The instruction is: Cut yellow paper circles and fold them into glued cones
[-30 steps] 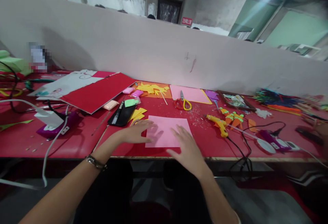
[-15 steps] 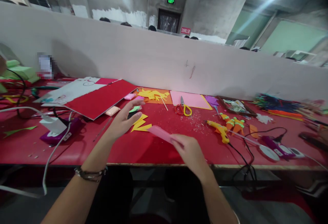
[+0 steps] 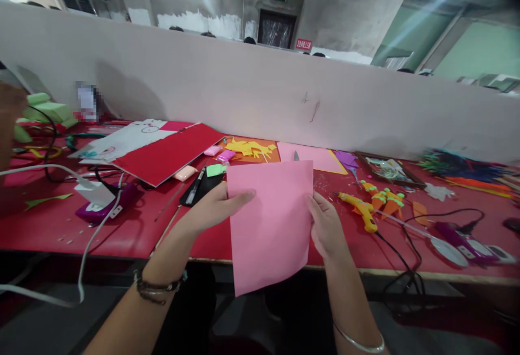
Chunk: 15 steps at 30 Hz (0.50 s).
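Note:
A sheet of pink paper [image 3: 271, 236] hangs upright over the table's front edge, held between my two hands. My left hand [image 3: 217, 206] grips its left side, thumb on the near face and the other fingers behind. On the right side, my right hand [image 3: 325, 222] pinches the edge near the upper part. Behind the sheet, only the blade tip of a pair of scissors [image 3: 296, 156] shows; the handles are hidden. Another pink sheet [image 3: 323, 159] lies flat at the back by the partition. Yellow paper pieces [image 3: 249, 148] lie on orange paper left of it.
A yellow glue gun [image 3: 361, 211] lies right of my right hand, beside orange carrot-like pieces [image 3: 384, 198]. Purple power strips [image 3: 108, 203] stand on both sides with trailing cables. A red board [image 3: 170, 152] and a black phone-like slab [image 3: 199, 188] lie left. A white partition [image 3: 227, 89] borders the back.
The pink paper, earlier seen nearly edge-on in my right hand alone, now faces me upright. My left hand has closed on its left side. The view has shifted slightly left.

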Tool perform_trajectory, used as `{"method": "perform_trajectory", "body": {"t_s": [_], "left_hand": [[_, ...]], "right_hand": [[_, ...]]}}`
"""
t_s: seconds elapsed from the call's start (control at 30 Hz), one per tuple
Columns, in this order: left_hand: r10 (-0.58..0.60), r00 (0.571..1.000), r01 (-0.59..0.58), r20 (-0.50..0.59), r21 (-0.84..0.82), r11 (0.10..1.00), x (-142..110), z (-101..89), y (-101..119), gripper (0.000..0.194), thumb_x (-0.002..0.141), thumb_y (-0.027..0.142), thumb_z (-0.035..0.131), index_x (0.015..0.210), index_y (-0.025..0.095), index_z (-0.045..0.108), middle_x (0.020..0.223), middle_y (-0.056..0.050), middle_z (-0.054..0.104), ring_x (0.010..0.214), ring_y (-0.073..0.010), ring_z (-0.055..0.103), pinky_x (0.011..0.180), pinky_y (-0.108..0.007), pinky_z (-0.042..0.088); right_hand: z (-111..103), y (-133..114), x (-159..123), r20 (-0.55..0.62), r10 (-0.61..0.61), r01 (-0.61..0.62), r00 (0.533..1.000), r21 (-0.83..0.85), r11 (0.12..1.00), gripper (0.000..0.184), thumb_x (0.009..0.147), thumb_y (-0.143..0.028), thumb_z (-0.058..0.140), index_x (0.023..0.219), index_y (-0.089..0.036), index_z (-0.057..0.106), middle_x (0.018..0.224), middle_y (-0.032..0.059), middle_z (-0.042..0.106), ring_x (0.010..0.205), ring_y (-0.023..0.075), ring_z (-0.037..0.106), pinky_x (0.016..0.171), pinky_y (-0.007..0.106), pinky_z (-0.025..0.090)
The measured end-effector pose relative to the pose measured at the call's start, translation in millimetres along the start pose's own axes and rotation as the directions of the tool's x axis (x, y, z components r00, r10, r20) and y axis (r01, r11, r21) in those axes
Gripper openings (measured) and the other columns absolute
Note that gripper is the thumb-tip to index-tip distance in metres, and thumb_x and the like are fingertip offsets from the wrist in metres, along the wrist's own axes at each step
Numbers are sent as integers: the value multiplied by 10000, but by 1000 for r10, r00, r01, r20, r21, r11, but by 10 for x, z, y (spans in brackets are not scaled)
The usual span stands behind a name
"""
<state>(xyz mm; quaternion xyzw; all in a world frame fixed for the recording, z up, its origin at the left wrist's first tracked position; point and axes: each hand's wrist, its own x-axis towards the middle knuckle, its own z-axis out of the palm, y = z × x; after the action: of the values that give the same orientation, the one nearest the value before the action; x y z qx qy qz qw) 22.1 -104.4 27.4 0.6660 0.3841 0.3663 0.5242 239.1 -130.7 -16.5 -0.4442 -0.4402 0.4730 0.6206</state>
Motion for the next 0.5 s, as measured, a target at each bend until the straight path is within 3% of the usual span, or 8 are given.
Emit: {"method": "perform_trajectory", "body": {"t_s": [0.2, 0.33, 0.5], "left_hand": [[-29, 999, 32, -38, 96, 995, 147, 110, -214, 335, 803, 460, 509, 917, 153, 582, 807, -34, 632, 706, -168, 594, 597, -262, 477], [8, 999, 0, -47, 153, 988, 191, 127, -364, 329, 798, 447, 520, 933, 157, 597, 897, -51, 645, 820, -197, 603, 685, -287, 488], [-17, 996, 24, -93, 66, 998, 183, 130, -488, 377, 769, 454, 559, 981, 147, 615, 1002, -79, 653, 916, -237, 601, 736, -314, 497]], "right_hand": [[-53, 145, 31, -5, 35, -36, 999, -43, 998, 285, 776, -402, 565, 983, -217, 629, 1017, 34, 667, 951, 180, 600, 845, 328, 462], [-58, 205, 20, 49, 35, -25, 998, -188, 982, 341, 810, -404, 518, 1096, -222, 550, 1114, 52, 616, 1022, 189, 568, 905, 355, 428], [-56, 277, 23, 9, -56, 55, 998, -404, 913, 449, 750, -418, 582, 1130, -207, 469, 1177, 96, 558, 1098, 231, 515, 951, 406, 388]]}}
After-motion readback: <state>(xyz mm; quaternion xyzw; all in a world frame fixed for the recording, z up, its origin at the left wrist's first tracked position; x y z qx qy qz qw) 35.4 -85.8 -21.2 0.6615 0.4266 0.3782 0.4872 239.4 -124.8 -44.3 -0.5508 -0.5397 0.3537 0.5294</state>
